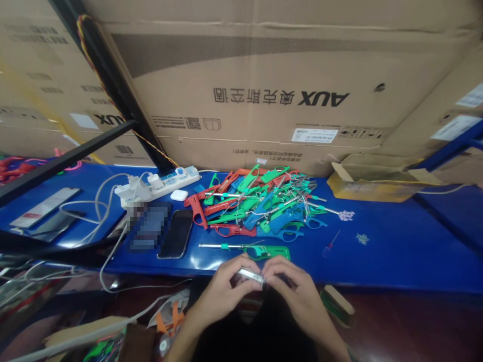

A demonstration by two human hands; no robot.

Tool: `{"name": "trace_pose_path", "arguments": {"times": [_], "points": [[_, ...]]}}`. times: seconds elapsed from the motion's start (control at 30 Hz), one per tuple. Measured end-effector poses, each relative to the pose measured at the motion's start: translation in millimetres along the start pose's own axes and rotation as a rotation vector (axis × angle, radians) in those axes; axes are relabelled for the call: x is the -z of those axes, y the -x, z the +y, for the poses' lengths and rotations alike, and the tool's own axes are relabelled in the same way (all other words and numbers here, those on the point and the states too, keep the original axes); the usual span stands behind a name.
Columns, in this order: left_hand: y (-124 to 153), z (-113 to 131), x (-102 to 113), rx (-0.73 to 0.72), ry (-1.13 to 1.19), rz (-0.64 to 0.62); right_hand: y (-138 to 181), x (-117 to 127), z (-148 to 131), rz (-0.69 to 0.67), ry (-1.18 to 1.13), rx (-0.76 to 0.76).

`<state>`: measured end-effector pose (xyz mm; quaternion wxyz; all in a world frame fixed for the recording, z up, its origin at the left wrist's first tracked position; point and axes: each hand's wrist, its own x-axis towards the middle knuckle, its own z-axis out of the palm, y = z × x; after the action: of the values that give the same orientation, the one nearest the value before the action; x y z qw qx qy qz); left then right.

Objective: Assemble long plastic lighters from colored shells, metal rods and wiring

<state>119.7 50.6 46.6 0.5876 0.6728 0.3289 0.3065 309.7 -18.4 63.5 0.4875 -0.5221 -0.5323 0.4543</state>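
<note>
In the head view, my left hand (229, 287) is closed on a small silvery rectangular piece (251, 275), gripped between thumb and fingers just off the table's front edge. My right hand (292, 282) meets its right end, thumb and fingertips pinched together; what they grip is too small to tell. Just beyond my hands lies a green gas lighter body (279, 251) with a long metal tube (219, 246) pointing left. Behind it spreads a pile of red, green and blue lighter parts (234, 231), with metal tubes and thin wires among them.
A small screwdriver (330, 245), a heap of tiny pale parts (362, 239) and pinkish bits (346, 215) are on the blue table (396, 251). Phones (175, 234), a white case (179, 195) and a power strip (162, 187) with cables stand left. An open carton (372, 188) is back right.
</note>
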Motion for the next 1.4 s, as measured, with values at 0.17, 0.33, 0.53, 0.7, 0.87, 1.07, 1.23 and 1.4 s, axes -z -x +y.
{"name": "trace_pose_path", "arguments": {"times": [0.17,0.33,0.53,0.7,0.87,1.07,1.23,1.4], "points": [[2.5,15.5,0.9,0.054,0.071,-0.052,8.1,1.7,-5.5,-0.013,0.009,0.015],[4.3,33.7,1.5,0.064,0.085,-0.078,17.6,1.7,-13.5,-0.003,0.034,0.054],[5.4,48.7,-5.7,0.114,0.172,-0.076,21.6,4.4,-21.1,0.042,0.062,0.117],[2.4,45.4,-7.8,0.153,0.197,-0.087,18.4,8.1,-25.1,0.052,0.071,0.111],[-1.6,39.6,-7.3,0.164,0.211,-0.141,15.7,14.2,-26.6,0.027,0.088,0.096],[12.5,22.8,-10.2,0.191,0.284,-0.206,18.5,31.0,-9.7,-0.124,-0.102,0.017],[24.8,3.9,-26.9,0.199,0.468,-0.198,20.8,25.9,17.6,-0.133,-0.036,-0.013],[17.3,-5.5,-53.5,0.189,0.594,-0.088,17.8,0.2,42.2,-0.019,-0.027,-0.008]]}}
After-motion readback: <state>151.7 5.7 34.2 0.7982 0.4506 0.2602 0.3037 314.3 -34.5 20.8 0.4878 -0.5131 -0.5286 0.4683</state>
